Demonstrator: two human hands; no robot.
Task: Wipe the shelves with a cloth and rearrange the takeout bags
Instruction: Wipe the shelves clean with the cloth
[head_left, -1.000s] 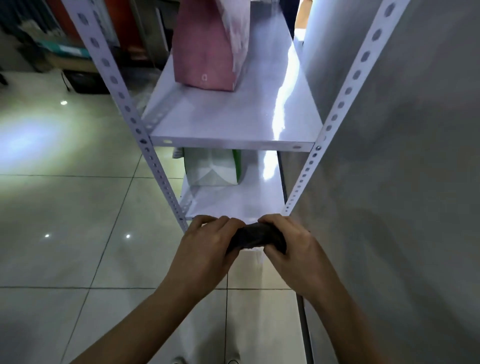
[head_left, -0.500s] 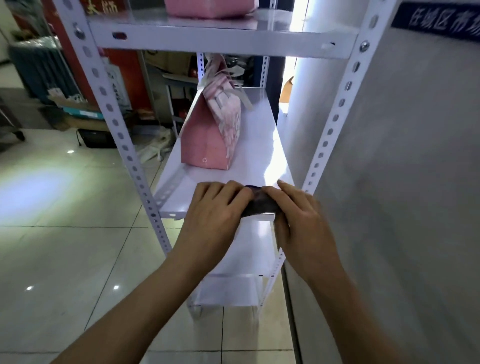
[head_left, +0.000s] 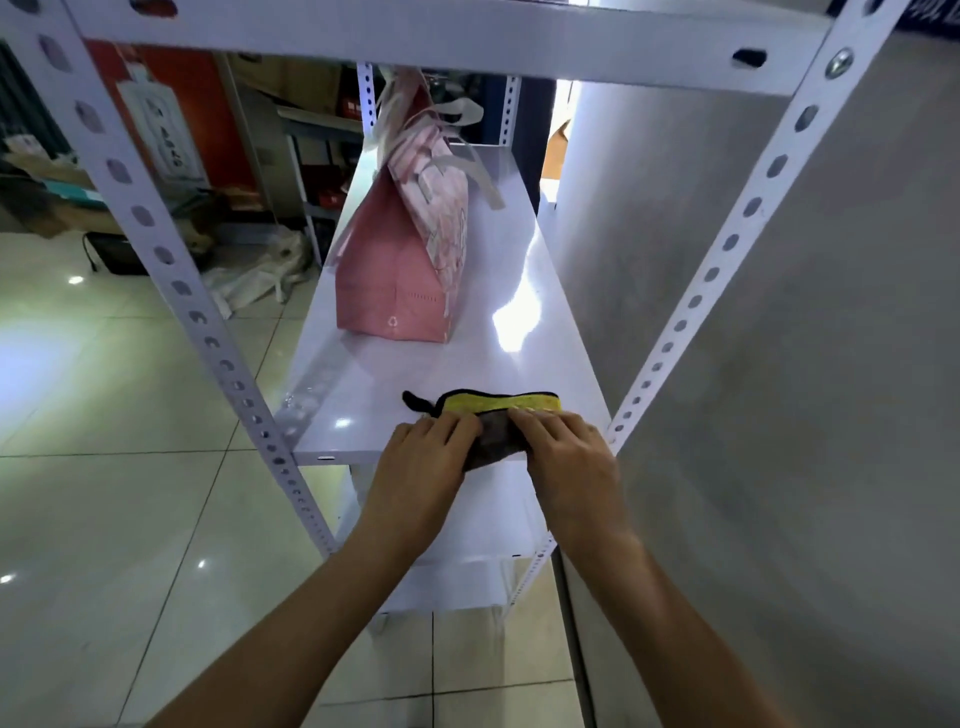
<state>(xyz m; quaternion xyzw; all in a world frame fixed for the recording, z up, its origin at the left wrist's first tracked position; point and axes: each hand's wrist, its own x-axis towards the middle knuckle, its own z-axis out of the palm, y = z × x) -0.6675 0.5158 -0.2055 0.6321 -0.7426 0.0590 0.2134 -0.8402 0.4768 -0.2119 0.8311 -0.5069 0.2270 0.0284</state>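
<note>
Now my left hand (head_left: 423, 462) and right hand (head_left: 563, 452) have laid the cloth (head_left: 501, 423) on the shelf (head_left: 363, 405). Fingers of both pinch its near edge. Pink bag (head_left: 402, 270) stands behind.

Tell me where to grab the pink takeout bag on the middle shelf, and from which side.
Take the pink bag by its pale handles at the top, reaching in from the shelf's open front. It stands upright with handles free, though the shelf above leaves little headroom. Both hands, left hand and right hand, are now on the cloth at the front edge.
</note>
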